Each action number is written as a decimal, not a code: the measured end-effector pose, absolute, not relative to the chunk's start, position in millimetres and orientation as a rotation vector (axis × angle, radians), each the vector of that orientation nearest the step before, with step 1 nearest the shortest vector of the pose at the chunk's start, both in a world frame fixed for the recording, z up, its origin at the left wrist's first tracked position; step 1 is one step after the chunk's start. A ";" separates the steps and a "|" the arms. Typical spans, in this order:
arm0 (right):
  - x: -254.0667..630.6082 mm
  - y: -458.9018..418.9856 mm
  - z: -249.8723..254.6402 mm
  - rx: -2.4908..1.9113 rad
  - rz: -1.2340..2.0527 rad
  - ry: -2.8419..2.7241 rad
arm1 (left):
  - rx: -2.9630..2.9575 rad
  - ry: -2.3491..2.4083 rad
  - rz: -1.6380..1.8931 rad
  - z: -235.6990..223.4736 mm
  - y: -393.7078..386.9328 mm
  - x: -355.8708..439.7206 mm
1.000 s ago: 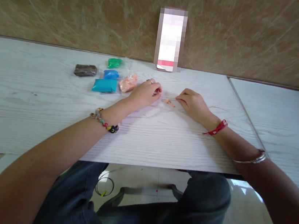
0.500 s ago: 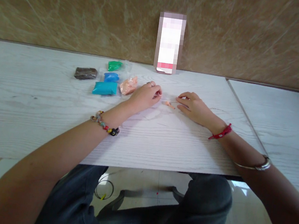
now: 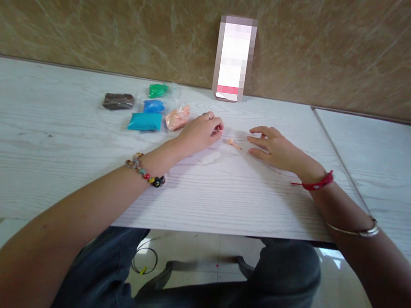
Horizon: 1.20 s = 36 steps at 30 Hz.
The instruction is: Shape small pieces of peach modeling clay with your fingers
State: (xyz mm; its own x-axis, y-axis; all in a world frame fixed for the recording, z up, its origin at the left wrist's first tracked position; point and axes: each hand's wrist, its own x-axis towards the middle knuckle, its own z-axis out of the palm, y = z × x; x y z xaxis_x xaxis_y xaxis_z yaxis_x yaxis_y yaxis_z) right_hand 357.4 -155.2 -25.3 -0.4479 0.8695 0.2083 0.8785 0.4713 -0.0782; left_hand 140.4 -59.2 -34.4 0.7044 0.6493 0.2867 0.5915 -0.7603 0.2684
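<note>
My left hand (image 3: 205, 131) rests on the table with its fingers curled together; whatever is between the fingertips is too small or hidden to make out. A small peach-coloured piece of clay (image 3: 233, 143), thicker at one end and thin at the other, lies between my two hands. To its right, my right hand (image 3: 271, 145) is held with fingers apart and nothing in them. Just left of my left hand is a clear bag of peach clay (image 3: 177, 118).
Further left lie a turquoise pack (image 3: 145, 122), a blue pack (image 3: 153, 106), a green pack (image 3: 158, 90) and a brown pack (image 3: 118, 101). A phone (image 3: 233, 59) with a blurred screen leans against the marbled wall (image 3: 95, 13). The white table's (image 3: 199, 198) front edge is above my legs.
My right hand has shifted a little to the right, away from the small clay piece, and its fingers are spread wider. My left hand has hardly moved.
</note>
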 end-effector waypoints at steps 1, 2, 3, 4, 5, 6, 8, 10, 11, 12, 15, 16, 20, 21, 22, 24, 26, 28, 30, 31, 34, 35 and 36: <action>359.6 -156.3 -24.0 -1.481 -0.050 -2.529 | 2.754 1.012 0.554 -34.2 -59.5 140.3; 361.4 -157.4 -22.9 -1.464 -0.046 -2.557 | 2.755 1.014 0.555 -34.0 -59.9 140.3; 362.5 -158.4 -22.0 -1.464 -0.053 -2.582 | 2.754 1.017 0.555 -33.8 -60.2 140.3; 363.0 -159.1 -21.4 -1.481 -0.072 -2.603 | 2.752 1.022 0.555 -33.7 -60.5 140.3; 362.8 -159.7 -21.1 -1.511 -0.096 -2.619 | 2.749 1.031 0.553 -33.6 -60.7 140.3; 362.4 -160.0 -21.2 -1.553 -0.122 -2.624 | 2.744 1.039 0.552 -33.5 -60.8 140.2; 361.8 -160.3 -21.6 -1.636 -0.157 -2.614 | 2.736 1.044 0.550 -33.1 -61.0 140.0; 363.4 -160.5 -22.0 -1.653 -0.148 -2.618 | 2.735 1.034 0.547 -32.5 -61.1 139.9; 364.9 -160.6 -22.2 -1.628 -0.134 -2.631 | 2.737 1.029 0.544 -32.2 -61.2 139.9; 366.7 -160.7 -22.5 -1.584 -0.116 -2.650 | 2.738 1.027 0.541 -31.9 -61.3 140.0; 370.9 -160.6 -23.3 -1.485 -0.071 -2.677 | 2.729 1.028 0.527 -31.1 -61.3 140.7; 371.4 -160.4 -23.5 -1.482 -0.060 -2.668 | 2.723 1.030 0.527 -31.0 -61.3 140.8; 370.0 -158.9 -21.6 -1.499 0.002 -2.591 | 2.715 1.029 0.532 -31.1 -60.4 140.7; 369.6 -158.5 -20.3 -1.490 0.010 -2.553 | 2.721 1.025 0.535 -31.3 -60.1 140.6; 369.3 -158.1 -18.9 -1.481 0.009 -2.507 | 2.725 1.021 0.539 -31.5 -59.8 140.5; 368.8 -157.2 -16.5 -1.464 -0.009 -2.429 | 2.728 1.021 0.540 -32.0 -59.4 140.5; 367.7 -156.1 -15.6 -1.467 -0.026 -2.381 | 2.727 1.025 0.539 -32.6 -59.2 140.8; 365.3 -154.8 -16.9 -1.487 -0.032 -2.357 | 2.731 1.028 0.541 -33.0 -59.2 141.0; 361.3 -153.9 -19.5 -1.507 -0.046 -2.354 | 2.736 1.032 0.541 -33.4 -59.2 141.0; 358.9 -153.8 -20.8 -1.516 -0.062 -2.372 | 2.735 1.034 0.538 -33.5 -59.2 140.9; 351.4 -156.0 -23.3 -1.556 -0.180 -2.491 | 2.731 1.035 0.537 -33.4 -59.4 140.5; 349.3 -157.4 -23.5 -1.573 -0.234 -2.533 | 2.728 1.036 0.537 -33.2 -59.4 140.3; 347.6 -159.0 -23.5 -1.586 -0.286 -2.569 | 2.724 1.038 0.535 -32.9 -59.6 140.1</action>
